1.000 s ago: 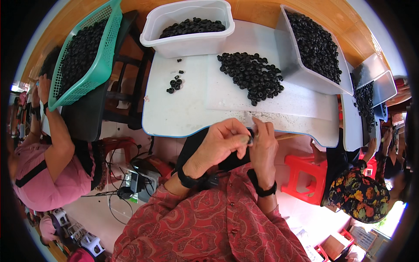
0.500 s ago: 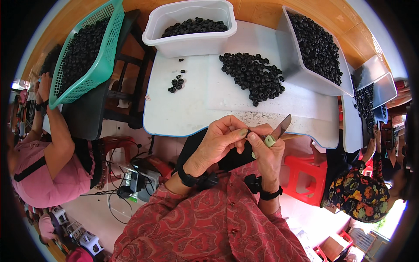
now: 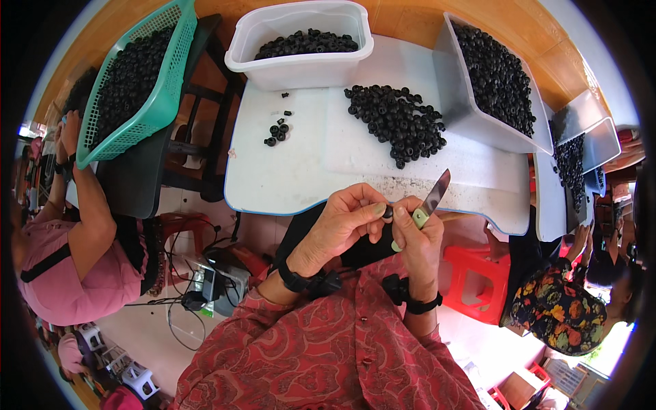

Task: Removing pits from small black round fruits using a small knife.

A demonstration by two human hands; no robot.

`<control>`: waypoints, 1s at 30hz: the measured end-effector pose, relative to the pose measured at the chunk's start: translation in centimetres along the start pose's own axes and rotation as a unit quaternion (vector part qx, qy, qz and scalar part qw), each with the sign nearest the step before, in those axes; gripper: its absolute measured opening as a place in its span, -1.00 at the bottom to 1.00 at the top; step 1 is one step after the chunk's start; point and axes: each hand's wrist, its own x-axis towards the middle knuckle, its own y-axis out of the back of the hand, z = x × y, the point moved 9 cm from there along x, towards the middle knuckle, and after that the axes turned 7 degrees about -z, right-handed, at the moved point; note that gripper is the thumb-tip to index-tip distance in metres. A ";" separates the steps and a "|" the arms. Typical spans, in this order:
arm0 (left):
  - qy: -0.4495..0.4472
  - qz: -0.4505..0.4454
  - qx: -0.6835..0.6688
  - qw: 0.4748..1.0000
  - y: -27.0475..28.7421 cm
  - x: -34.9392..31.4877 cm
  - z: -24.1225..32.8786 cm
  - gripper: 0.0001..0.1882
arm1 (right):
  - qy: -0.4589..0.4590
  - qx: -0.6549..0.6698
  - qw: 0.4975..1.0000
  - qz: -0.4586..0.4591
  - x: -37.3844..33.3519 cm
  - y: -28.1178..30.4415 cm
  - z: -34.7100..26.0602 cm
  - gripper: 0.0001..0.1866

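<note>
Holding one knife (image 3: pixel 435 194) and one black piece (image 3: pixel 388 212) in two hands (image 3: pixel 344 222).

Your narrow, pointed metal blade (image 3: pixel 436 192) looks smooth and shiny against its slim, pale green, plastic-looking handle (image 3: pixel 420 218), while the small, round, black pieces (image 3: pixel 400 128) show a slight gloss, the rectangular white plastic tub (image 3: pixel 297 74) is smooth, and your red patterned cloth shirt (image 3: pixel 328 342) looks matt.
</note>
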 end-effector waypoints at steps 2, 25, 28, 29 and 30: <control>0.003 0.003 -0.010 1.000 0.0 0.1 -0.1 -0.87 | 0.003 -0.011 1.000 0.012 -0.1 0.0 0.0 -0.85; -0.082 0.182 0.095 0.975 4.4 2.8 7.6 -0.84 | 0.021 -0.039 0.993 0.112 -0.8 1.3 1.9 -0.91; -0.198 0.176 0.118 0.957 3.0 5.4 15.1 -0.83 | 0.017 -0.024 0.991 0.134 -1.3 2.0 2.0 -0.91; -0.236 0.143 0.128 0.953 2.2 6.0 17.6 -0.82 | 0.017 -0.023 0.990 0.138 -1.4 2.2 2.0 -0.91; -0.268 0.162 0.109 0.944 2.1 6.2 19.7 -0.84 | 0.017 -0.024 0.990 0.138 -1.4 2.0 2.1 -0.91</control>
